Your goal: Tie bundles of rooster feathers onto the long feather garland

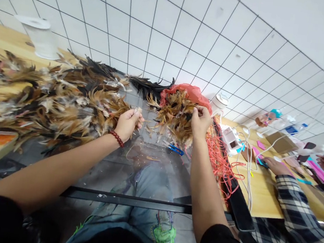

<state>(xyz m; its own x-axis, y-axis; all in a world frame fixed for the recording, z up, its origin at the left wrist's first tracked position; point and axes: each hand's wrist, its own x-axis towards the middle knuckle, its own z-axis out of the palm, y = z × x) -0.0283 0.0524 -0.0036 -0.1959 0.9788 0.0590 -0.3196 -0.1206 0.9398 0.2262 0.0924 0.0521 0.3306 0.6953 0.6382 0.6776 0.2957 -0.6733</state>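
Observation:
My left hand [128, 124], with a beaded bracelet at its wrist, is closed in a pinch at the right edge of a large heap of brown, black and cream feathers [74, 106]. What lies between its fingertips is too small to make out. Farther right, my right hand [201, 122] pinches at the edge of a smaller feather pile [177, 113], which spills from a red plastic bag [188, 91]. Whatever its fingertips hold is unclear. Blue-handled thread snips [175, 149] lie on the transparent tabletop [149, 175] between my forearms.
Tangled red cord [219, 157] lies right of my forearm, beside a black tray edge [241, 207]. A white lidded cup [220, 102] and white cables [249, 153] are beyond. At far right, a co-worker's plaid sleeve [294, 202] reaches over. A white roll [40, 37] stands back left.

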